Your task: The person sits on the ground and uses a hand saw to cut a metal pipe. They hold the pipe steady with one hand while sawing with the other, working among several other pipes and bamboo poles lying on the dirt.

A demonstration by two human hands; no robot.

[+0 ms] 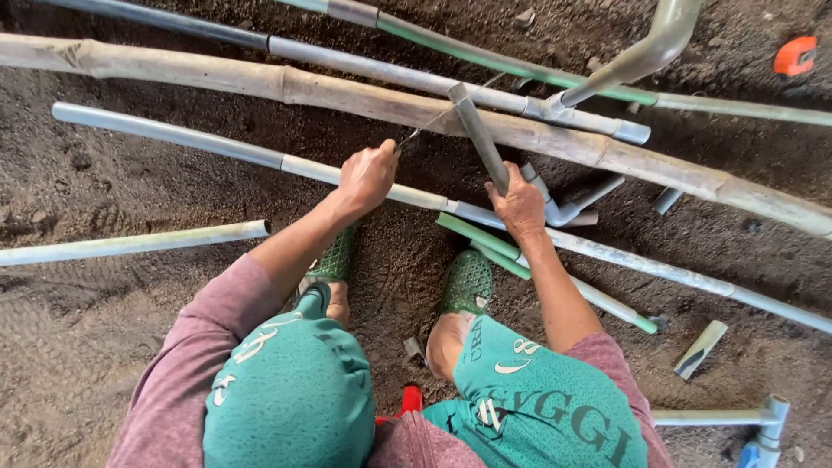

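Head view: squatting over bare dark soil floor (pixel 104 347), knees in teal shorts, feet in green perforated clogs (pixel 468 282), pipes scattered all round.

Right hand (pixel 520 204): clenched round the lower end of a short grey plastic pipe offcut (pixel 477 134), held tilted, upper end leaning across the long weathered bamboo pole (pixel 347 94).

Left hand (pixel 368 173): fist closed on the handle of a thin metal blade, probably a small saw (pixel 416 133), tip reaching toward the offcut; blade too slim and blurred to name for certain.

Where the offcut sits: above the long grey plastic pipe (pixel 217 147) running left to right under both hands, just beside a grey elbow-jointed pipe piece (pixel 563 208).

Handling, as judged: light, stiff, hollow; smooth wall likely to be slippery and to roll or twist under a blade unless gripped hard. Likely to flex little at this short length, but liable to crack if squeezed near an open end.

Where to take hold: low on the shaft, close to where the blade meets it yet clear of it, as the right hand has it now; bamboo pole serving as a rest for the free end.

Nearby: green-banded plastic pipes (pixel 485 238) crossing by the feet, a short cut pipe stub (pixel 700 348) lying well apart to the right, a grey tee-jointed pipe (pixel 763 416) at lower right, an orange object (pixel 796 55) at the far top right corner.
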